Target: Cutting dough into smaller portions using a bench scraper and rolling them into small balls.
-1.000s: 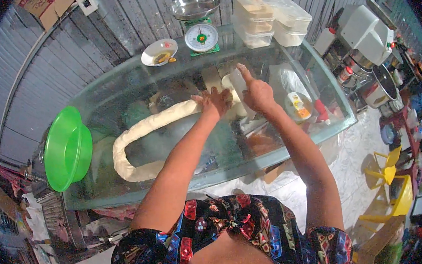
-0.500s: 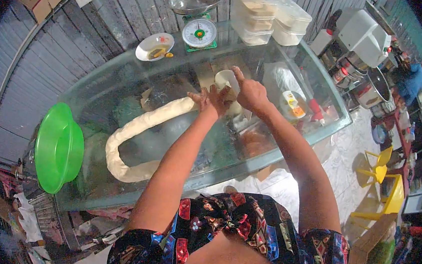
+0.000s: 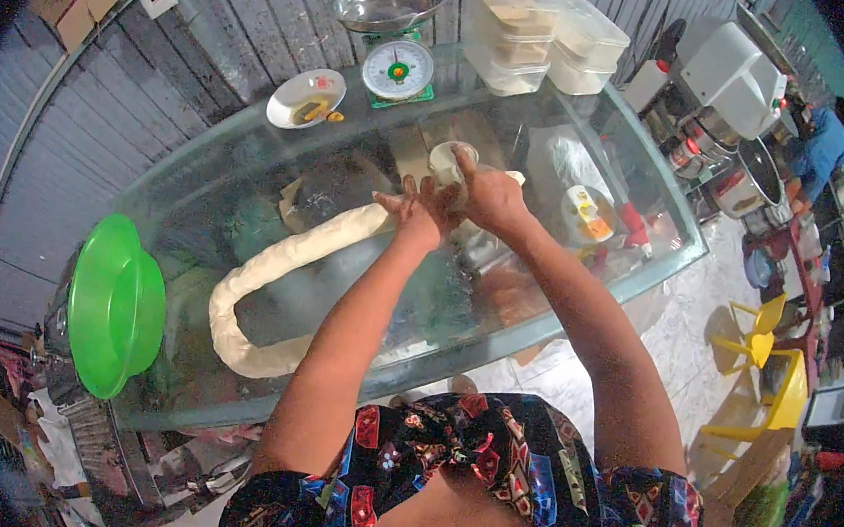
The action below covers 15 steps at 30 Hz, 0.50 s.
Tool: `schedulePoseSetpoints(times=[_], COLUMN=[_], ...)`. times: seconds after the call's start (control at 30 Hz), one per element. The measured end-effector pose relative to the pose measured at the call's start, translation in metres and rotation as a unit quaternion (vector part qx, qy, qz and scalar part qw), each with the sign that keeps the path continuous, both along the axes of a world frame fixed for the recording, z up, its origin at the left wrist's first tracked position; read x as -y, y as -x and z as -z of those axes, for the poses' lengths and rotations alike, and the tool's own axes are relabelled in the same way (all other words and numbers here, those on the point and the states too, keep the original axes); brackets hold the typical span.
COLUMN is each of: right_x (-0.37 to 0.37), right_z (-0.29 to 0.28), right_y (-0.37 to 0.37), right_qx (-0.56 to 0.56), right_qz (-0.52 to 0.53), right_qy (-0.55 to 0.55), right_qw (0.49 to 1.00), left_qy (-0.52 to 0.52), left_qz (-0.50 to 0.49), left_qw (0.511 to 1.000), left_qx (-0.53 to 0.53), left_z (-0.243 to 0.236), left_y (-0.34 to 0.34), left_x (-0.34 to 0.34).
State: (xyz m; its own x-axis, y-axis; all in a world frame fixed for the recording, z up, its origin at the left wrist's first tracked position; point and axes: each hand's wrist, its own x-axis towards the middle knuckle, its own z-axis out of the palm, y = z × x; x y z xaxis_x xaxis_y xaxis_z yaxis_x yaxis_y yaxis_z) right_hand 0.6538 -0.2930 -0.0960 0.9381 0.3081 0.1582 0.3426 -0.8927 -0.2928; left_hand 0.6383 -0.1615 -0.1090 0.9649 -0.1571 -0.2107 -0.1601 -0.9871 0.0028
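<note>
A long pale roll of dough (image 3: 293, 251) lies bent in a U on the glass table, its upper arm running under my hands. My left hand (image 3: 424, 214) rests on that upper arm with its fingers spread. Just to the right, my right hand (image 3: 495, 202) presses on the dough, one finger stretched out and the others partly hidden. A pale bit of the dough shows past its far side. A white cup (image 3: 449, 152) stands just beyond both hands, partly covered by them. My left forearm hides the lower end of the roll.
A green basin (image 3: 102, 306) stands at the table's left end. Along the back are a white bowl (image 3: 292, 87), a dial scale (image 3: 398, 69) with a steel pan, and stacked plastic tubs (image 3: 510, 35). A yellow-and-white packet (image 3: 585, 214) lies right; a mixer (image 3: 725, 74) stands beyond.
My right hand has shifted slightly nearer and left, closer to my left hand. Pale dough now shows beyond its right side. The view has tilted a little.
</note>
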Motion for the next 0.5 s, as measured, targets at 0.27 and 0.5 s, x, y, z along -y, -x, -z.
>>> schedulePoseSetpoints(times=[0.27, 0.5], right_x=[0.000, -0.019], right_z=[-0.011, -0.004], right_y=[0.002, 0.014], right_qx=[0.025, 0.011], right_qz=[-0.042, -0.071], right_qy=[-0.006, 0.070], right_qw=[0.999, 0.995], left_qy=[0.032, -0.045], left_qz=[0.034, -0.059], left_qw=[0.988, 0.997], left_qx=[0.150, 0.000], left_z=[0.020, -0.001], left_y=[0.005, -0.002], left_x=[-0.013, 0.009])
